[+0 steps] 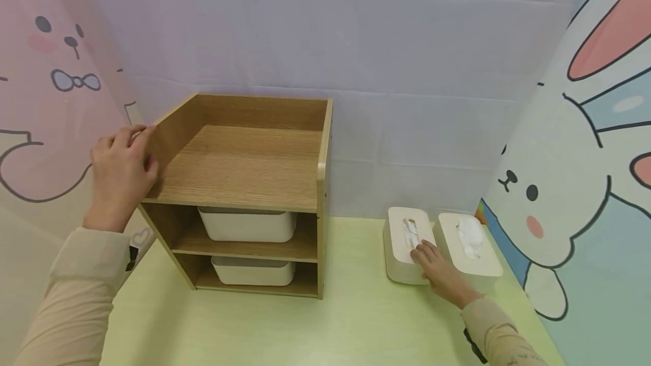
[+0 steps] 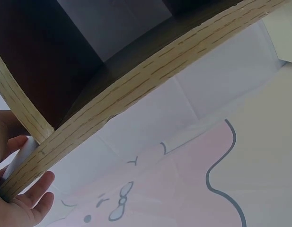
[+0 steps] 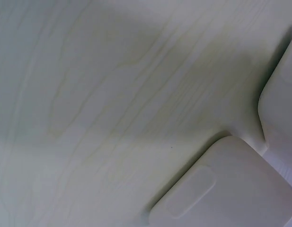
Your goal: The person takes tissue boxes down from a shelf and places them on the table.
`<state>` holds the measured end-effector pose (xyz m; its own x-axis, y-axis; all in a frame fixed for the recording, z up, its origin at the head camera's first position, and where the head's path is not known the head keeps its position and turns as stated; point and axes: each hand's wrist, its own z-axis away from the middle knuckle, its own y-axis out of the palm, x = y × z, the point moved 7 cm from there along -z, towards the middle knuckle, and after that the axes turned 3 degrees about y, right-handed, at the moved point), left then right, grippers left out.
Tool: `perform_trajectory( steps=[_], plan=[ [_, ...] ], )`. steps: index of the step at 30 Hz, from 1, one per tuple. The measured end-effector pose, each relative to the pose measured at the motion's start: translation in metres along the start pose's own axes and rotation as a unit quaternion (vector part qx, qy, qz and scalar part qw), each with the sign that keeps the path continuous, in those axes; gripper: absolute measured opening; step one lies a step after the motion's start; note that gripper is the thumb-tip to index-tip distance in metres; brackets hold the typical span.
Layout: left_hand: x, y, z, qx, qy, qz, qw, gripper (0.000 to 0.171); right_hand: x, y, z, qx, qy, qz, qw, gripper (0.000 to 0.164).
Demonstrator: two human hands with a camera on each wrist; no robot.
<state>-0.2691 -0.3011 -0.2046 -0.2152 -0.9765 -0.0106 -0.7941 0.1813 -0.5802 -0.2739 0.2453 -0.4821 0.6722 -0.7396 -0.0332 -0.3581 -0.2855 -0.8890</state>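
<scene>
On the left stands a wooden shelf unit point(image 1: 239, 168) with an open top and two lower compartments. My left hand point(image 1: 122, 165) grips the upper edge of its left side panel; in the left wrist view, fingers point(image 2: 39, 189) lie along the outer face of that wooden panel point(image 2: 136, 90). At the right, my right hand point(image 1: 442, 273) rests its fingers on the lid of the nearer-left white tissue box point(image 1: 399, 247), beside the slot where some tissue shows. The right wrist view catches a box's side point(image 3: 231, 189), but the hand itself is out of that frame.
A second tissue box point(image 1: 470, 242) with a tuft of tissue stands close to the right of the first. White bins sit in the unit's upper compartment point(image 1: 249, 226) and lower compartment point(image 1: 254, 273). Behind the pale table point(image 1: 244, 332) hangs a light curtain point(image 1: 356, 44); rabbit-print cloth point(image 1: 574, 196) borders the right.
</scene>
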Motion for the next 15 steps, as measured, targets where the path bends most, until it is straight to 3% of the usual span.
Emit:
perform_trajectory(
  steps=[7,15],
  plan=[
    [-0.0005,0.0008,0.0003,0.000,0.000,0.003,1.0000,0.044,0.0008,-0.0021,0.0034,-0.021,-0.016,0.009,1.000,0.063],
    [0.0017,0.0006,0.0004,0.002,-0.006,0.001,1.0000,0.046,0.0018,-0.0049,-0.0010,-0.014,0.006,0.006,1.000,0.062]
  ],
)
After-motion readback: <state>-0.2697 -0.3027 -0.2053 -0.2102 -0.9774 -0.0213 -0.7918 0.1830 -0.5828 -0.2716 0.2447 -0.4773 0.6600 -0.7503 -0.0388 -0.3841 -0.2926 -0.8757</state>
